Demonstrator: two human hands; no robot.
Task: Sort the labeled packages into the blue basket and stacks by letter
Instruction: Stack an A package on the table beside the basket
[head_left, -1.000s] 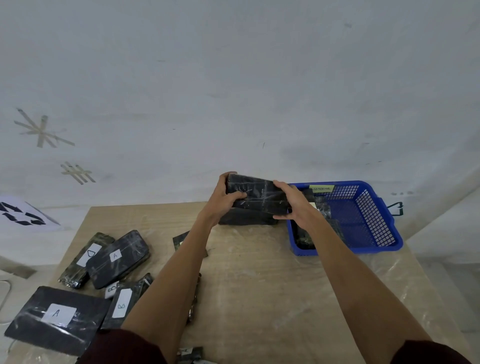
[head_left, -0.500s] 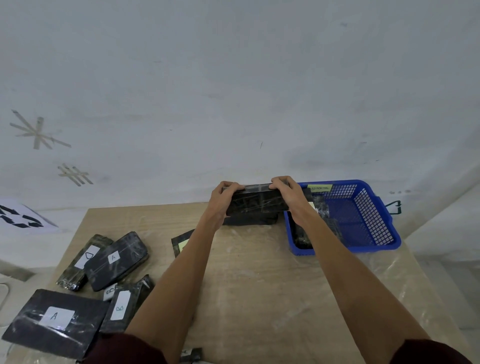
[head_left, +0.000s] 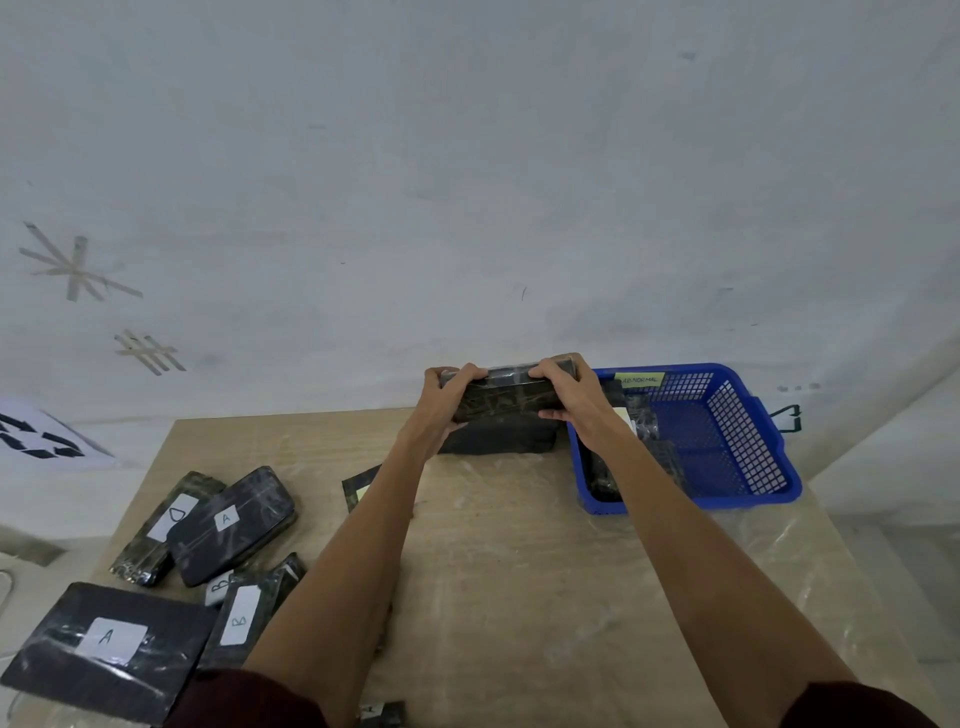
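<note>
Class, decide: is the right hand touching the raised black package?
Touching. Head view: the right hand curls its fingers over the top edge of the package, thumb on the near face.

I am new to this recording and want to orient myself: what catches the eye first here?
The left hand and right hand grip a black package at the far edge of the table, over another dark package. A blue basket sits to its right, holding more packages. Lettered packages lie scattered at the near left.

Between left hand (head_left: 447, 402) and right hand (head_left: 577, 401): package (head_left: 506, 401), directly above stack (head_left: 498, 440) at table (head_left: 519, 571) far edge. Just right of right hand: basket (head_left: 748, 501), basket packages (head_left: 605, 475) inside. Well left of left hand, nearer person: loose packages (head_left: 228, 525).
</note>
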